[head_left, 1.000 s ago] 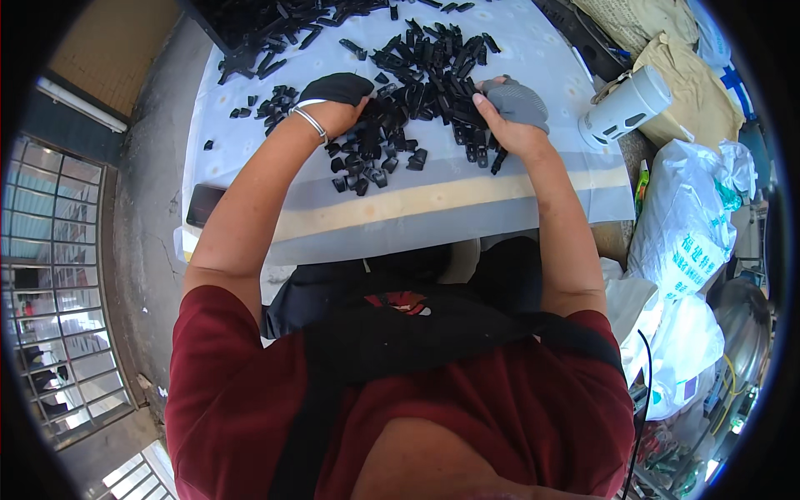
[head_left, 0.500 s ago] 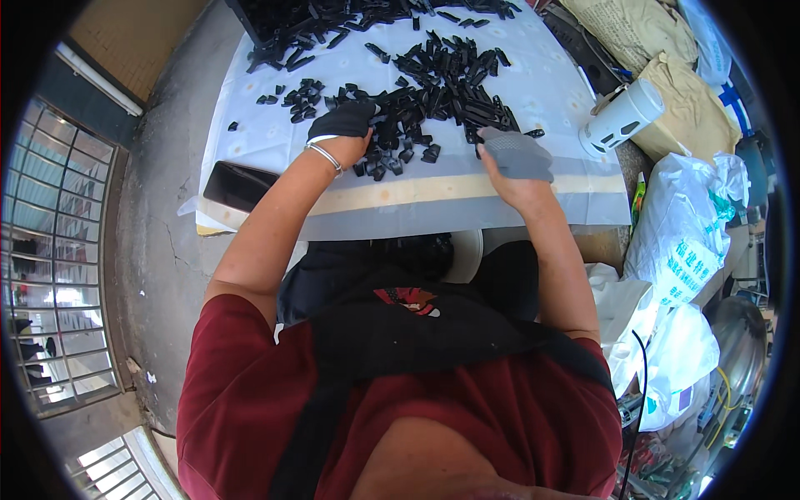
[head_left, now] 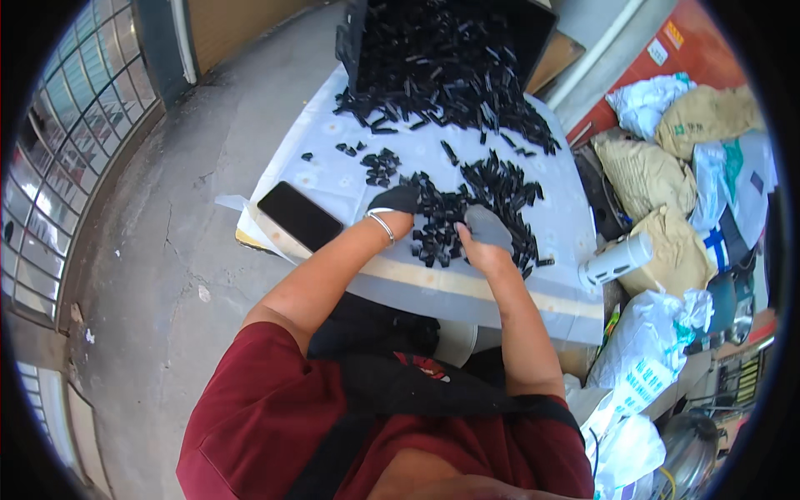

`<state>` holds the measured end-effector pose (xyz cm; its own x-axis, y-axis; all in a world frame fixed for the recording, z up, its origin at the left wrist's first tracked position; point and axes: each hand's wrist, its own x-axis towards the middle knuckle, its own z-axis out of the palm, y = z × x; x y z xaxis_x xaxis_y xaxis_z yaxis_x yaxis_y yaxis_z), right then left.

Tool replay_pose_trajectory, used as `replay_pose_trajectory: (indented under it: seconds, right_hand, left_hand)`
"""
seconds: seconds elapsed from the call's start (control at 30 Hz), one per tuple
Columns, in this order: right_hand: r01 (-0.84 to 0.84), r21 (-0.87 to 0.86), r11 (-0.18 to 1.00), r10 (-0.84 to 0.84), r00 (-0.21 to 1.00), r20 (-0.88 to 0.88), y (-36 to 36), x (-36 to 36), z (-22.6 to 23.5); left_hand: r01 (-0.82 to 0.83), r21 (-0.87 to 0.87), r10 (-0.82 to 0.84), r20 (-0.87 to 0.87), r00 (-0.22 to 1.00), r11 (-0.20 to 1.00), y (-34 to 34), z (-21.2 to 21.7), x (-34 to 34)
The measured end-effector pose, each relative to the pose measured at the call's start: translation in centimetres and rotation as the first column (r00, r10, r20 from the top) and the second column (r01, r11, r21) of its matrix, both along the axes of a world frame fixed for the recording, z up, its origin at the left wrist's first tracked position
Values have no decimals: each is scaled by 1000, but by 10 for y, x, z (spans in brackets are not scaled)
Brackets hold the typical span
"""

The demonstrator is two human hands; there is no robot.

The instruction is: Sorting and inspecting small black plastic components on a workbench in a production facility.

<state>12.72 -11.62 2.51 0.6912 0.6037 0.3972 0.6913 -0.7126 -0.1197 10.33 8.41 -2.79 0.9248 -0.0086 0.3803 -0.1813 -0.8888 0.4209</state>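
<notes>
Many small black plastic pieces [head_left: 436,212] lie heaped on the cloth-covered table, with longer black pieces [head_left: 504,182] in the heap's right part. At the left edge of the short pieces is my left hand [head_left: 395,206], in a black fingerless-looking glove with a silver bangle at the wrist. Its fingers curl down, and whatever they grip is hidden. My right hand [head_left: 485,236], gloved in grey, is close by on the right, between the short pieces and the long ones. The thumb shows along its left side; the fingers are curled in and what they hold cannot be made out.
A large black bin [head_left: 354,50] lies at the far end, spilling many black pieces. A phone [head_left: 300,215] rests by the table's left edge. At the right edge stands a white cup [head_left: 615,260], tilted in view. Stuffed sacks [head_left: 646,171] and white bags [head_left: 637,342] crowd the right side.
The view has swung up and turned, bringing the bin into fuller sight. My right hand has come leftward from the long pieces, nearer to my left hand, which stays at the short pieces.
</notes>
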Motion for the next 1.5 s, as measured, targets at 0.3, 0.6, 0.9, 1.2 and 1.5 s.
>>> replay_pose_trajectory:
  seconds: [0.3, 0.6, 0.9, 1.2, 1.5]
  right_hand:
    - [215, 130, 968, -198, 971, -133, -91, -38, -26]
    - [333, -285, 899, -329, 942, 62, -70, -60, -14]
    - [303, -290, 908, -284, 953, 106, -48, -67, -2]
    - [-79, -72, 994, 88, 988, 130, 52, -78, 50]
    - [-151, -121, 981, 155, 987, 26, 70, -78, 45]
  left_hand:
    - [65, 31, -53, -300, 952, 997, -6, 21, -22]
    - [43, -99, -63, -206, 977, 994, 4, 13, -16]
    - [-84, -378, 27, -155, 988, 922, 12, 7, -10]
    - [-174, -958, -378, -252, 891, 229, 3, 29, -34]
    - [-246, -968, -506, -190, 841, -44, -6, 23, -52]
